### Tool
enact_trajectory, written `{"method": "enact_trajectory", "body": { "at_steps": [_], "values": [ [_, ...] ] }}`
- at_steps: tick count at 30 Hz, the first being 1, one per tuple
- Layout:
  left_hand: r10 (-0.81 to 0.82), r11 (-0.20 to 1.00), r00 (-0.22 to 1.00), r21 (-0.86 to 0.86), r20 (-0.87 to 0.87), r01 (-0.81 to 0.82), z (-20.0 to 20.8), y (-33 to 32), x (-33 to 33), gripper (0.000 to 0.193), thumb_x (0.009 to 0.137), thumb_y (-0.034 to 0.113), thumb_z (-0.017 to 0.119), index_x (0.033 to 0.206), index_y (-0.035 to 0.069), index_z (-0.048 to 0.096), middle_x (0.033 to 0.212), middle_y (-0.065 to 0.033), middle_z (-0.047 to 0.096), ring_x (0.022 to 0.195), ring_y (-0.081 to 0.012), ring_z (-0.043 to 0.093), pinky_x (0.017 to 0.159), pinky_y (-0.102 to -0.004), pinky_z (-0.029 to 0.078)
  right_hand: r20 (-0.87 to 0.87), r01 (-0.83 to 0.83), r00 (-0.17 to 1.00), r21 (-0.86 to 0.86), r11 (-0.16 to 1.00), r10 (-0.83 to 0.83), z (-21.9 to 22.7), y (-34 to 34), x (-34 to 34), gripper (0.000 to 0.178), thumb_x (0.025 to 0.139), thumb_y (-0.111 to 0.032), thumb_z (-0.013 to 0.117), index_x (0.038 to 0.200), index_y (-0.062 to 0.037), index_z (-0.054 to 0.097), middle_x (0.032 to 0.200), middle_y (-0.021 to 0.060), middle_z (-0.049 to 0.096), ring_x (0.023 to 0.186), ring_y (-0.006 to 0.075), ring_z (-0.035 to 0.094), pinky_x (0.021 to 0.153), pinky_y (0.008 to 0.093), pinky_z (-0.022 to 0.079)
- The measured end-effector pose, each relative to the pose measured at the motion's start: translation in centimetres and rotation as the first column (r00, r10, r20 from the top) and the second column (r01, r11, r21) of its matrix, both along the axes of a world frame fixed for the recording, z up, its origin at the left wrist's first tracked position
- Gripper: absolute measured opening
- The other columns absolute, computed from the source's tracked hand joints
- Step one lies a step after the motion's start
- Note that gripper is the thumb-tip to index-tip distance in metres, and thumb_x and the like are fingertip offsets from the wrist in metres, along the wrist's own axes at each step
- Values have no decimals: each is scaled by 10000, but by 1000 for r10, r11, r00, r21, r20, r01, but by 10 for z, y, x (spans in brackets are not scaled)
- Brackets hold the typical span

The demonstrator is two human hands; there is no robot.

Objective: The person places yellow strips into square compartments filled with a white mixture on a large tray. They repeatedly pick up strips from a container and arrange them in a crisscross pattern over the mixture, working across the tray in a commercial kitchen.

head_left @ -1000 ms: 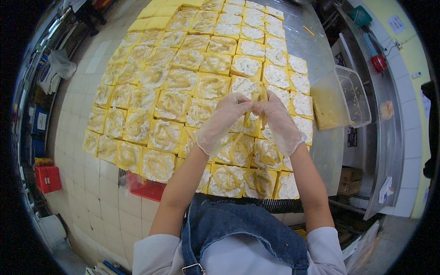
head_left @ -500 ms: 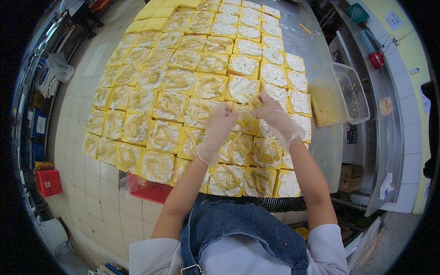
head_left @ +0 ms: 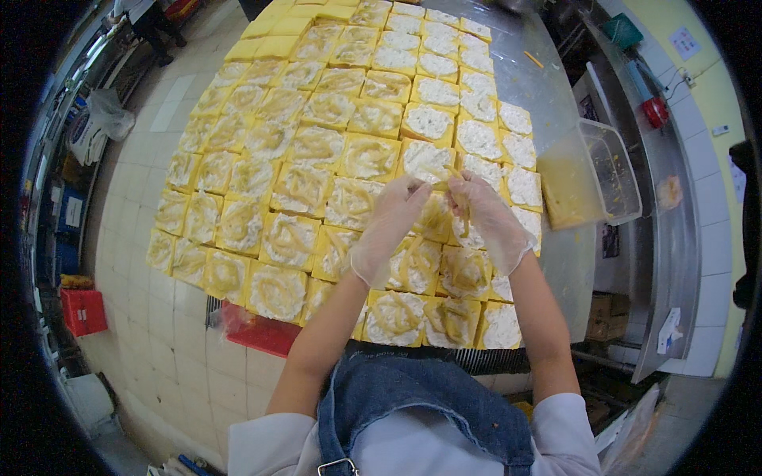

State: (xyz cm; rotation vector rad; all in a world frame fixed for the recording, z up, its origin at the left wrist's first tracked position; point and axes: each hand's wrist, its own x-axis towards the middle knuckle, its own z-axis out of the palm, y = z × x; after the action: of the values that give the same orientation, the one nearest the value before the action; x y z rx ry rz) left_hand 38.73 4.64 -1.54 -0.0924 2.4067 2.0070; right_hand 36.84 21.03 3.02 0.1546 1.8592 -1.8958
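Note:
Rows of square yellow sponge cakes (head_left: 305, 188) lie close together on the table, many spread with white cream and topped with limp pale-yellow strips that look like fruit. Both my hands, in clear plastic gloves, hover over the cakes right of the middle. My right hand (head_left: 488, 218) is closed on several pale-yellow strips (head_left: 465, 224), with ends hanging below its fingers. Close beside it, my left hand (head_left: 389, 226) has its fingertips pinched at a strip between the hands; the glove partly hides it. Below them sits a strip-topped cake (head_left: 436, 216); just beyond lies a cream-only cake (head_left: 427, 161).
A clear plastic tub (head_left: 609, 170) with yellow contents lies tilted at the metal table's (head_left: 548, 95) right side. Plain yellow cake squares (head_left: 275, 47) fill the far left. A red tray (head_left: 258, 331) shows under the near edge, and a red crate (head_left: 84, 311) stands on the left floor.
My left fingers have come up nearer the right hand's fingertips. The strips that hung between both hands now dangle mostly from my right hand. The view has shifted slightly.

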Motion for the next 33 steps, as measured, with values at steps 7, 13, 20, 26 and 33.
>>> {"method": "enact_trajectory", "body": {
  "at_steps": [7,13,20,26,33],
  "values": [
    [-116,949,992,299,43,98,22,5,-34,235,807,207,583,856,-22,603,789,-62,596,754,-138,540,695,-279,426,-123,-7,992,81,997,17,13,-11,-13,388,830,-260,589,1077,19,481,820,-7,516,746,80,461,684,233,372],
    [-157,955,984,265,79,131,26,-1,-63,214,799,233,601,855,28,575,790,-19,565,758,-101,490,685,-262,392,-138,83,988,147,986,-63,14,-17,-36,397,808,-252,594,1084,17,496,842,14,516,764,102,451,688,254,373],
    [-164,985,969,-27,185,172,12,-15,-82,234,786,254,574,828,25,556,730,-32,532,704,-128,470,648,-293,393,-110,154,985,246,957,-130,-17,-25,-59,176,821,-241,556,874,-74,553,794,-9,533,725,92,463,604,245,356],
    [-97,899,974,-402,204,174,-6,-19,-95,216,750,168,517,825,-26,576,859,-220,601,856,-339,595,726,-411,447,-217,221,966,390,894,-143,-49,-18,-68,236,812,-235,547,940,-37,562,836,17,549,764,122,489,635,273,398],
    [25,830,999,-557,-27,-36,-24,-4,-88,269,747,202,589,920,14,506,821,-164,562,818,-345,555,695,-407,433,-156,135,985,387,912,-79,-21,-9,-65,238,805,-250,558,926,-46,561,811,14,541,714,115,463,610,272,385]
  ]
}}
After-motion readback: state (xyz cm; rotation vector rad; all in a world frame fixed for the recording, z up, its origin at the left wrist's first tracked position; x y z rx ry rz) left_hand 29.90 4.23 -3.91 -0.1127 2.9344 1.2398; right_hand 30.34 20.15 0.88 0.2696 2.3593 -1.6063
